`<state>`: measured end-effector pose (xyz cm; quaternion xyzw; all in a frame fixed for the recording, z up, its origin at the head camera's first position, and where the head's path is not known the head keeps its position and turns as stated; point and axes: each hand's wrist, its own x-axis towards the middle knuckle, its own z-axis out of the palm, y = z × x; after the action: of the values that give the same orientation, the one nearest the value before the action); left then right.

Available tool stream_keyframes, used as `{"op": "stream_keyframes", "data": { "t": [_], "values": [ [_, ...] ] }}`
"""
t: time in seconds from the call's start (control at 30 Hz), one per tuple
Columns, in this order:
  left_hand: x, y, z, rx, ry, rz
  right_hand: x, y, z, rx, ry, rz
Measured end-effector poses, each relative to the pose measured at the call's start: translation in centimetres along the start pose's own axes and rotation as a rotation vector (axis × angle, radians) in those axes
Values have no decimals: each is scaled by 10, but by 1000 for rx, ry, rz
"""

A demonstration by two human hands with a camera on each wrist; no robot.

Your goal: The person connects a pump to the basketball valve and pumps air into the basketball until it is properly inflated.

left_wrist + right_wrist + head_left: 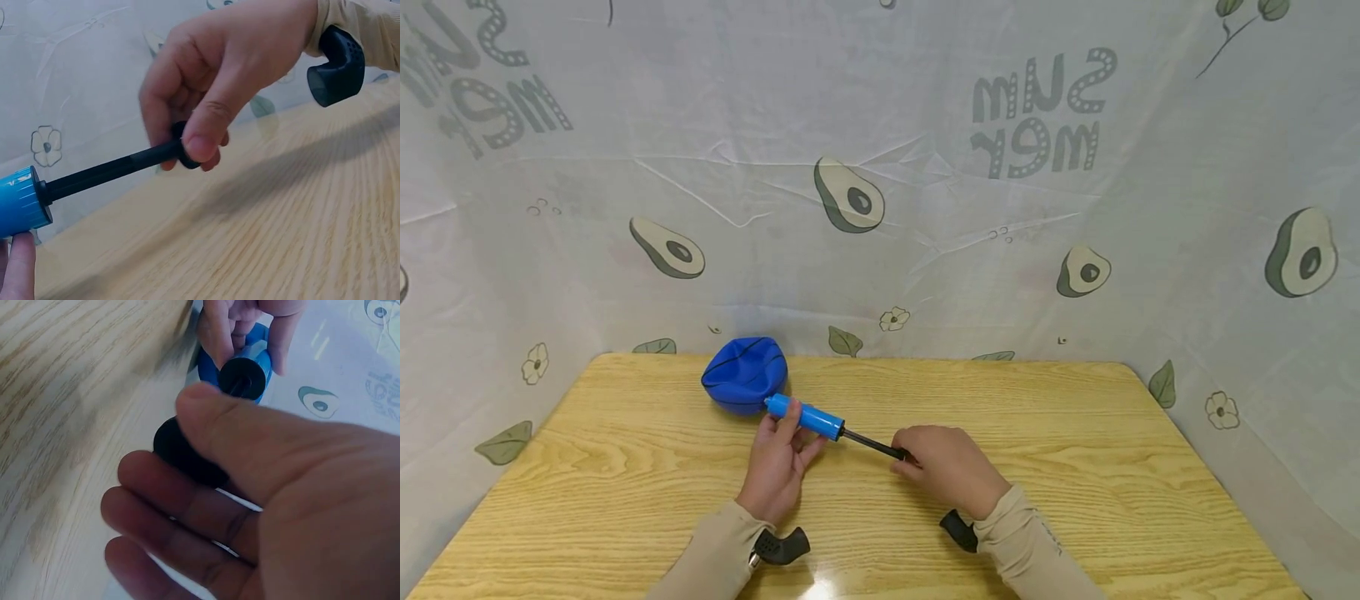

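A blue hand pump with a black rod lies across both hands, its rod drawn well out of the barrel. My left hand holds the barrel between thumb and fingers. At the rod's end my right hand grips the black handle, thumb on one side and fingers on the other. The pump's tip meets a dented, partly deflated blue ball with black lines. In the left wrist view the barrel's end and the right hand on the handle show.
Under the hands is a wood-grain table. A pale curtain printed with avocados and leaves rises behind the table and along both sides. Each wrist carries a black camera mount over a beige sleeve.
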<state>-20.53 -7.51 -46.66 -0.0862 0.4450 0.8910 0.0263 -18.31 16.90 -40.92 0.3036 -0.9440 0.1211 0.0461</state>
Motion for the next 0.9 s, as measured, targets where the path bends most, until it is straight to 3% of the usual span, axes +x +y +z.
{"op": "stream_keyframes", "data": {
  "t": [0.43,0.77,0.9],
  "values": [
    [-18,-11,15,42,-49,-58,2,-2,1,4,27,-82],
    [-23,-21,21,82,-114,-93,2,-3,1,43,18,-76],
    [-24,-23,22,100,-105,-95,2,-3,2,45,3,-70]
  ]
}}
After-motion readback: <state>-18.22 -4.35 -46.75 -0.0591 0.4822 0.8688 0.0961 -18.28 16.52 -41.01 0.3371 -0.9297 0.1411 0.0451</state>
